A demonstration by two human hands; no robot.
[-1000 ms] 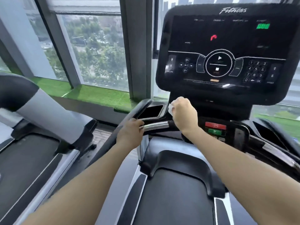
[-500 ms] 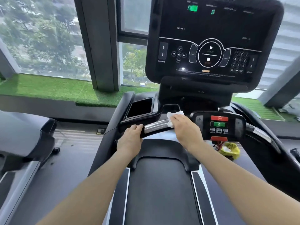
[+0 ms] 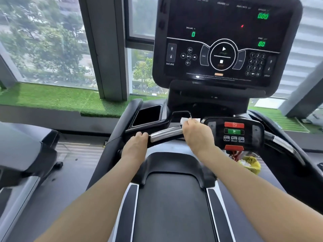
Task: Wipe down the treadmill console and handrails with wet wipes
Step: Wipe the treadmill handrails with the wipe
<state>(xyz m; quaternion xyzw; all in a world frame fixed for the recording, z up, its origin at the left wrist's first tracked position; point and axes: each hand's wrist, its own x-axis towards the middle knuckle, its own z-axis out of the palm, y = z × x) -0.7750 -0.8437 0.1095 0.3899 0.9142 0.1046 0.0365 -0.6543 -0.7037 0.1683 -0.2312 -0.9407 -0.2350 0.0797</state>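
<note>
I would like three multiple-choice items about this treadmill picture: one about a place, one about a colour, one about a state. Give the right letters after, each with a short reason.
1. Where is the white wipe?
A. on the running belt
B. under the right hand, at the inner end of the silver grip bar
C. on the console screen

2. What colour are the lit digits on the console?
A. green
B. blue
C. white

3. What is the left hand doing?
A. pressing the play button
B. hanging free
C. resting on the black handrail, just left of the silver grip bar

Answers: 1 B, the wipe sticks out past the right hand's fingers at the bar's end. 2 A, the incline and speed readouts glow green. 3 C, its fingers lie over the rail and carry no wipe.
</note>
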